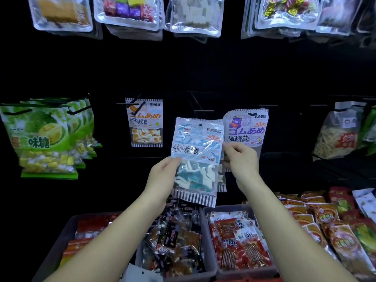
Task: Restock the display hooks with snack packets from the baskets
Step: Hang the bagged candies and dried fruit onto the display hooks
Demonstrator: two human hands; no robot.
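Head view: left hand (162,177) pinches 1 shark gummy packet (196,143) at its left edge, right hand (241,159) grips its right edge. 2 grey baskets (224,208) sit below.

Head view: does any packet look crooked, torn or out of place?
The shark gummy packet sits tilted, right side lower, pinched at its edges by the left hand and right hand. The egg gummy packet hangs nearly straight. Nothing looks torn or spilled.
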